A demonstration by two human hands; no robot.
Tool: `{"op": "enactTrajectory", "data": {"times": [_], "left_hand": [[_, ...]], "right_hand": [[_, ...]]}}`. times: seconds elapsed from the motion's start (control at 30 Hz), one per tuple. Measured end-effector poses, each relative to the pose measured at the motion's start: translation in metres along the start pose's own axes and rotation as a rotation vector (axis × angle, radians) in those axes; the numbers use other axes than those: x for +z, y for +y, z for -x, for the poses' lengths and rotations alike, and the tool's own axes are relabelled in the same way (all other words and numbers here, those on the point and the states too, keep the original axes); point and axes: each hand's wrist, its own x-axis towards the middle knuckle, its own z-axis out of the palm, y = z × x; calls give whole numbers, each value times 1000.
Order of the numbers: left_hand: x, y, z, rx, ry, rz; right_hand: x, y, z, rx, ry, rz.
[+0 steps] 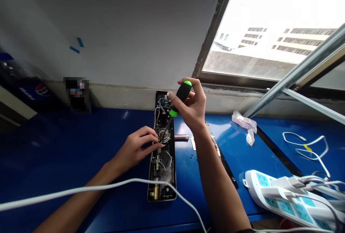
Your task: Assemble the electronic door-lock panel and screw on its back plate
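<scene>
- A Pepsi globe logo [41, 89], red, white and blue, stands on a dark blue bottle label [29, 91] at the far left edge, against the wall.
- White lettering [26, 94] runs beside that logo on the same label; it is too blurred to read letter by letter.
- A pixelated patch [77, 91] on the wall hides whatever it covers.
- No other text, number or sign can be read.

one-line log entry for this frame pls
right hand: grips screwdriver, tip down in open lock body | left hand: fingers at its internals | surface: blue table | nearby: power strip
</scene>
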Motion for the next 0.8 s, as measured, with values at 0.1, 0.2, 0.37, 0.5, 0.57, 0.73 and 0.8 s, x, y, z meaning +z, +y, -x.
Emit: {"op": "enactTrajectory", "data": {"times": [0.1,0.2,0.37,0.5,0.57,0.73,0.8], "left_hand": [[-1,-2,4,51,22,-99],[-1,-1,6,125,36,-190],[3,2,7,186,57,-258],[7,2,8,155,87,-212],[7,2,8,138,108,-185],[5,4,8,95,102,-158],[5,5,9,81,101,-143]], "right_hand": [[5,-4,4,-29,-8,5],[8,-6,7,-68,-34,8],[13,-8,11,-128,-87,46],[15,-9,13,-169,-77,85],[16,-10,14,-168,-68,96],[17,-15,17,-132,-103,148],[16,-16,18,-142,-145,180]]}}
